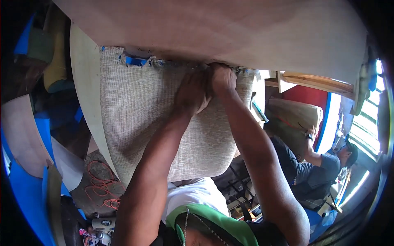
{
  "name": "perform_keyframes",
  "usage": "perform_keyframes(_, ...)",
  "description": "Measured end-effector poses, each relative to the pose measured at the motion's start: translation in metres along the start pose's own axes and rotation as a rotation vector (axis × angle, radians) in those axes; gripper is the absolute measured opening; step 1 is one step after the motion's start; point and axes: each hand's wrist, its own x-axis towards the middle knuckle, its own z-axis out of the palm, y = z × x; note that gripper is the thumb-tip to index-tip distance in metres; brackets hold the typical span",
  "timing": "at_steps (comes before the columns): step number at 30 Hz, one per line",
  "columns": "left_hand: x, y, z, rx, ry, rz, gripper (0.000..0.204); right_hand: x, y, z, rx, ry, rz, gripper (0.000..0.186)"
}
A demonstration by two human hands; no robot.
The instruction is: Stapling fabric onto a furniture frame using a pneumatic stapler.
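Observation:
A seat-like padded piece in beige woven fabric fills the middle, its far edge running under a large pale wood panel. My left hand presses close to that far edge, fingers bunched together on the fabric. Right beside it, my right hand is closed at the seam where fabric meets panel. Shadow and the panel's lip hide its fingertips. Frayed fabric and a strip of blue material show along the same seam, left of my hands.
A seated person works at the right beside another padded piece. Wooden rails jut out at upper right. Orange cord lies coiled on the floor at lower left, near blue and pale sheets. A curved pale board flanks the padded piece.

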Motion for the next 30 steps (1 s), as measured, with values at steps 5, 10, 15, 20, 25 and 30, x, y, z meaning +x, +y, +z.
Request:
perform_keyframes(5,-0.009,-0.013,0.005,0.109,-0.046,-0.007,0.057,-0.065,-0.021,-0.03,0.128,0.105,-0.354,0.043)
perform_keyframes(10,0.002,0.001,0.002,0.137,-0.047,0.023,0.061,-0.049,-0.003,-0.019,0.074,0.147,-0.363,0.044)
perform_keyframes(15,0.006,0.002,-0.005,0.073,-0.13,-0.043,0.071,-0.037,-0.019,-0.017,0.111,-0.098,-0.221,0.052)
perform_keyframes(20,0.013,0.006,-0.004,0.187,-0.261,-0.079,0.075,-0.027,-0.018,0.003,0.147,-0.013,-0.173,0.055)
perform_keyframes(25,0.012,0.009,-0.001,0.245,-0.183,-0.046,0.074,-0.023,-0.026,0.004,0.122,0.025,-0.108,0.052)
perform_keyframes(30,0.0,-0.011,0.006,0.224,-0.141,0.047,0.062,-0.085,-0.007,-0.042,0.388,0.446,-0.389,0.034)
